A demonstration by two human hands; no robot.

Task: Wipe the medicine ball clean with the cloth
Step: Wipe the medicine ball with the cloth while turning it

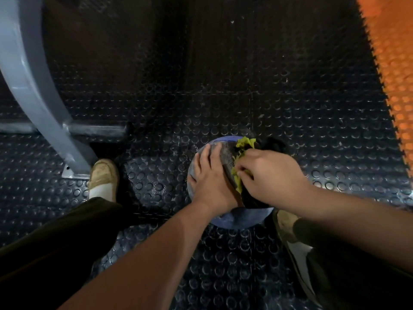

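A black studded rubber floor (290, 97) is seen, edged at the right by an orange mat (397, 63). The medicine ball (228, 220) is set on this floor between two tan shoes (104, 175); blue and dark grey panels, dulled and dusty, are shown. The left hand (210, 175) is laid flat on it, fingers spread. A crumpled yellow-green cloth (245, 144) is clutched against the ball's top by the right hand (272, 173).

A black rubber floor (290, 104) with raised round studs meets an orange interlocking mat (393, 52) along a toothed seam at the right, while a curved grey metal frame leg (29, 70) stands at the left, just beside a tan shoe (104, 174) with a white sock (102, 191).
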